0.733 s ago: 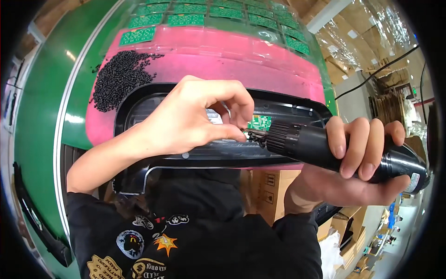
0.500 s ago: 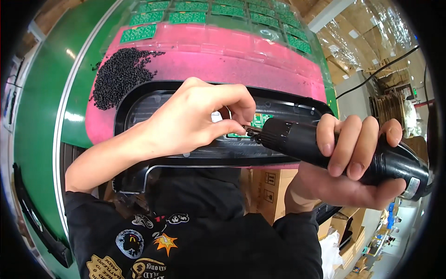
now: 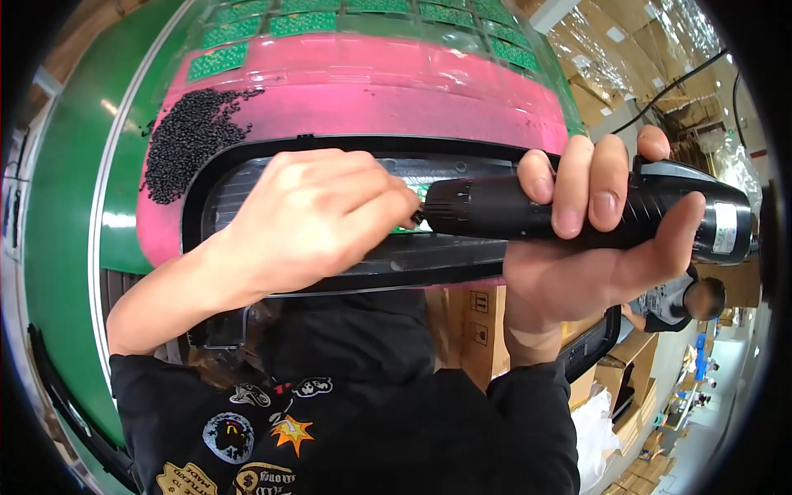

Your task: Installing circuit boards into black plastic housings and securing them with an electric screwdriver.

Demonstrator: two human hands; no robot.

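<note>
My right hand point(image 3: 594, 198) grips a thick black electric screwdriver point(image 3: 487, 208), held almost level with its nose to the left. At that nose, my left hand point(image 3: 322, 210) is closed in a pinch, with small black screws point(image 3: 417, 217) just showing at its fingertips. The screwdriver's bit is hidden by the fingers. Beneath both hands lies a long black plastic housing point(image 3: 247, 151) with a raised rim. Inside it a bit of green circuit board point(image 3: 422, 191) shows between the hand and the tool; the rest of the board is covered.
A heap of small black screws point(image 3: 190, 144) lies on the pink mat point(image 3: 346, 107), left of the housing. Beyond it, clear trays hold several green circuit boards point(image 3: 301, 23). Cardboard boxes point(image 3: 483, 330) stand at the lower right. Another person point(image 3: 681, 301) is farther off to the right.
The screwdriver has swung more level and moved left and up with my right hand. My left hand has turned knuckles-up, its fingers curled in tighter. Another person has come into view at right.
</note>
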